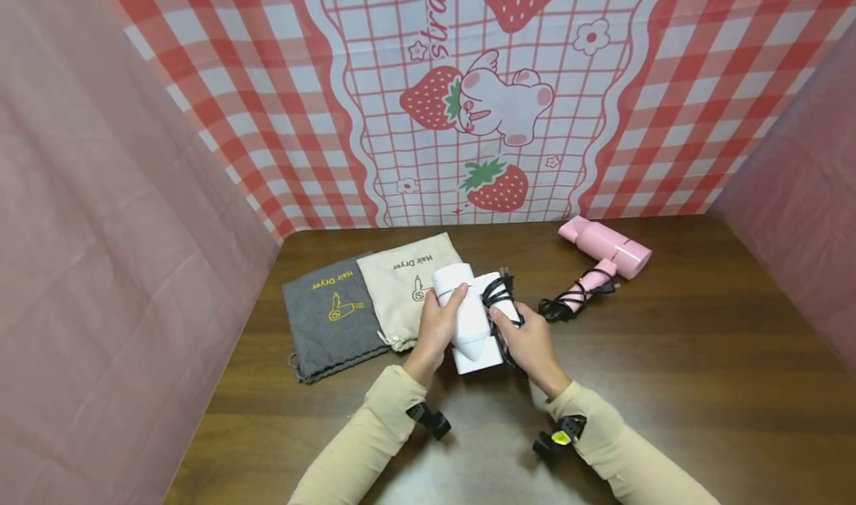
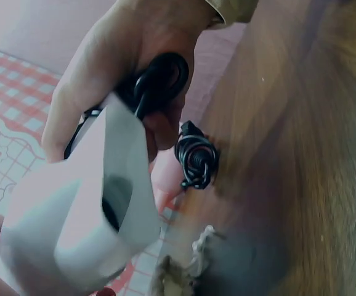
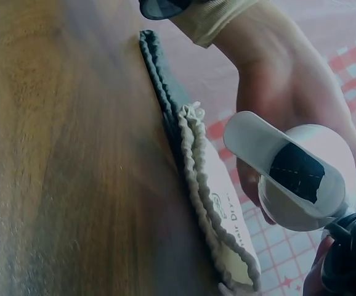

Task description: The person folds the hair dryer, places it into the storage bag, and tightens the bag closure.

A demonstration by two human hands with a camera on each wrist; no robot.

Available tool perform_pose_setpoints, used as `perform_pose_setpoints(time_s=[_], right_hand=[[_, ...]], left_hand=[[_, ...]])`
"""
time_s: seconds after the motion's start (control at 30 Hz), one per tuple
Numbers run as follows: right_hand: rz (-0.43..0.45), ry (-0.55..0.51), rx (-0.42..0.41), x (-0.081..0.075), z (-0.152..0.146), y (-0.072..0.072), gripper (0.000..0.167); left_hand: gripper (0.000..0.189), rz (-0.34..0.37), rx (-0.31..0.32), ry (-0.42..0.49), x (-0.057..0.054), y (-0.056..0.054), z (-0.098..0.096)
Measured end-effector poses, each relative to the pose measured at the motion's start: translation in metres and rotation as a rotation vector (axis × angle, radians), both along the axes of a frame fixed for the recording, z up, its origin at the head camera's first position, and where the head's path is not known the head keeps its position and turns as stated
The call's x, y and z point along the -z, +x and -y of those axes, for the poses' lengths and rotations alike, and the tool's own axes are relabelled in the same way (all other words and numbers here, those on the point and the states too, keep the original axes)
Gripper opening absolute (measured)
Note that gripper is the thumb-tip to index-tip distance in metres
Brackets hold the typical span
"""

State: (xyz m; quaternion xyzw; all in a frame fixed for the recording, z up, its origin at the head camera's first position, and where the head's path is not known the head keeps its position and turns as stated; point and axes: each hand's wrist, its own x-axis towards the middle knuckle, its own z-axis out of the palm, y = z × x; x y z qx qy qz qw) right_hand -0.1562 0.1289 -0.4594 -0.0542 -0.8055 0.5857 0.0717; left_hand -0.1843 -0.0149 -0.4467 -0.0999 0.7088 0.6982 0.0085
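Observation:
Both hands hold a white hair dryer (image 1: 473, 319) above the table. My left hand (image 1: 438, 327) grips its barrel, with the thumb lying along the near side. My right hand (image 1: 531, 341) holds the folded handle, around which a black cord (image 1: 497, 290) is coiled. The flat nozzle (image 3: 301, 169) points toward me, its dark inside showing in the right wrist view. In the left wrist view the right hand's fingers are around the handle and cord, partly hidden by the dryer.
Left of the hands lie a grey drawstring pouch (image 1: 328, 341) and a cream drawstring pouch (image 1: 401, 267) overlapping it, both printed "Hair Dryer". At the back right is a pink hair dryer (image 1: 615, 246), its black cord (image 1: 562, 308) wound about the handle. A checked curtain (image 1: 254, 104) hangs behind the table.

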Motion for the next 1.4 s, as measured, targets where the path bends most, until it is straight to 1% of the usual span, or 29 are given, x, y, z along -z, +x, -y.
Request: perform_pose_setpoints(time_s=[0.1, 0.23, 0.3, 0.37, 0.47, 0.53, 0.6, 0.73, 0.87, 0.97, 1.17, 1.27, 1.4], right_hand=[[0.021, 0.015, 0.005, 0.000, -0.005, -0.002, 0.034], [0.051, 0.020, 0.012, -0.002, -0.012, -0.003, 0.037], [0.058, 0.012, 0.015, -0.004, -0.016, -0.004, 0.037], [0.061, 0.010, 0.020, -0.007, -0.020, -0.005, 0.038], [0.070, 0.018, 0.023, -0.010, -0.024, -0.006, 0.038], [0.080, 0.029, 0.028, -0.011, -0.027, -0.006, 0.039], [0.092, 0.040, 0.029, -0.012, -0.030, -0.005, 0.039], [0.094, 0.060, 0.031, -0.013, -0.035, -0.005, 0.040], [0.105, 0.056, 0.020, -0.012, -0.038, -0.005, 0.043], [0.125, 0.047, 0.016, -0.011, -0.039, -0.005, 0.043], [0.130, 0.046, 0.013, -0.009, -0.040, -0.003, 0.043], [0.136, 0.045, 0.006, -0.009, -0.040, -0.003, 0.042], [0.139, 0.034, 0.008, -0.009, -0.041, -0.004, 0.041]], left_hand=[[0.059, 0.001, 0.038, -0.072, 0.001, -0.002, 0.004], [0.062, -0.001, 0.098, -0.099, 0.001, -0.006, 0.011], [0.062, -0.005, 0.127, -0.090, 0.000, -0.007, 0.014], [0.060, -0.019, 0.140, -0.113, 0.000, -0.009, 0.017], [0.056, -0.037, 0.134, -0.169, 0.001, -0.012, 0.022], [0.053, -0.055, 0.127, -0.231, 0.003, -0.014, 0.026], [0.048, -0.074, 0.138, -0.296, 0.005, -0.017, 0.031], [0.040, -0.118, 0.224, -0.470, 0.011, -0.022, 0.039], [0.036, -0.137, 0.316, -0.655, 0.016, -0.025, 0.047], [0.034, -0.138, 0.352, -0.762, 0.019, -0.026, 0.051], [0.036, -0.168, 0.385, -0.959, 0.023, -0.027, 0.056], [0.036, -0.155, 0.423, -1.020, 0.025, -0.027, 0.059], [0.031, -0.146, 0.485, -1.070, 0.024, -0.028, 0.061]])
